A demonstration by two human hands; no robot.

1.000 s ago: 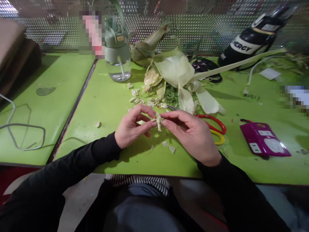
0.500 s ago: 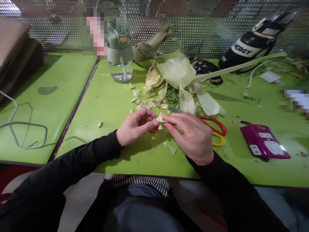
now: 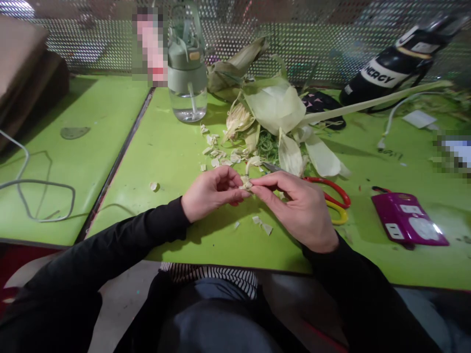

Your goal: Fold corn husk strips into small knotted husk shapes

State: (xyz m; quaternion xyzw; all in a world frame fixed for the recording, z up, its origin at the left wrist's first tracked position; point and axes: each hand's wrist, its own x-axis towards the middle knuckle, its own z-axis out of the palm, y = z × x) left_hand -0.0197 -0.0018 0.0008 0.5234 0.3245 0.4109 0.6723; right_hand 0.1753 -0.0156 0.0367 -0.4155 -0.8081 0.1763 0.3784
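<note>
Both my hands meet over the green table (image 3: 165, 162), pinching one small pale piece of corn husk (image 3: 246, 183) between their fingertips. My left hand (image 3: 211, 192) grips it from the left with thumb and fingers closed. My right hand (image 3: 300, 208) holds its right end, fingers curled. Small husk scraps (image 3: 263, 225) lie on the table just below the hands. A pile of corn husks (image 3: 275, 115) lies behind them.
Red-and-yellow-handled scissors (image 3: 333, 201) lie just right of my right hand. A purple power strip (image 3: 408, 225) sits further right. A water bottle (image 3: 187, 73) stands at the back, a black bottle (image 3: 393, 68) at back right. A grey cable (image 3: 40, 196) loops at left.
The husk piece has been squeezed smaller between the fingertips. My hands have closed in on each other and sit slightly lower.
</note>
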